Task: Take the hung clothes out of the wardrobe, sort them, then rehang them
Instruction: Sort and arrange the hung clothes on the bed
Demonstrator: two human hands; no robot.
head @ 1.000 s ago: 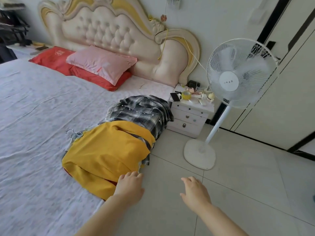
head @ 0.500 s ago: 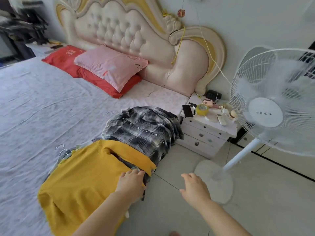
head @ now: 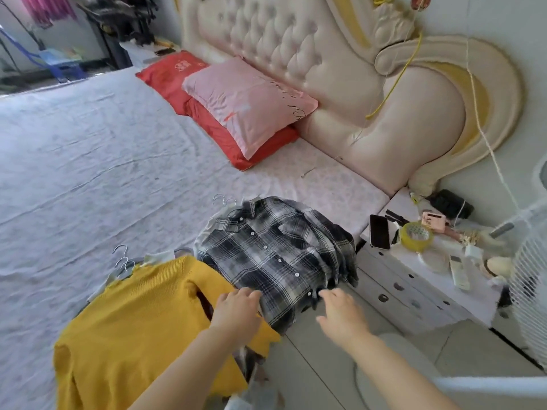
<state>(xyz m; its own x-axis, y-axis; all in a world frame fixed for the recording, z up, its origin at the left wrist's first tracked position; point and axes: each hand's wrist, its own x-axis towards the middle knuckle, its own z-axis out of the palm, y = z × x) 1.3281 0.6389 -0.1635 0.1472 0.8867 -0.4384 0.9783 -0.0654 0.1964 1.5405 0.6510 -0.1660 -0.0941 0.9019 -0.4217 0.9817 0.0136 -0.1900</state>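
Head view: we are holding both hands at the near hem of the plaid shirt (head: pixel 275 250), lying at the bed (head: pixel 103 173) edge beside the yellow sweater (head: pixel 133 321), likely laid out for sorting; right hand (head: pixel 340 316) hovering loose-fingered, left hand (head: pixel 236 307) grip not discernible.

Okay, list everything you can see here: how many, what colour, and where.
Bed: one, pale sheet, fills the left.
Headboard: one, cream and yellow, against the wall.
Red pillows: apparently two, by the headboard.
Pink pillow: one, on a red one.
Plaid shirt: one, black and white, bed's near edge.
Sweater: one, yellow, left of the shirt.
Hangers: several, silver hooks, above both garments.
Nightstand: one, white, right of the bed.
Phone: one, black, on the nightstand.
Tape: one, yellow, beside the phone.
Fan: one, white, right edge.
Left hand: on the shirt's hem, grip unclear.
Right hand: open, at the hem.
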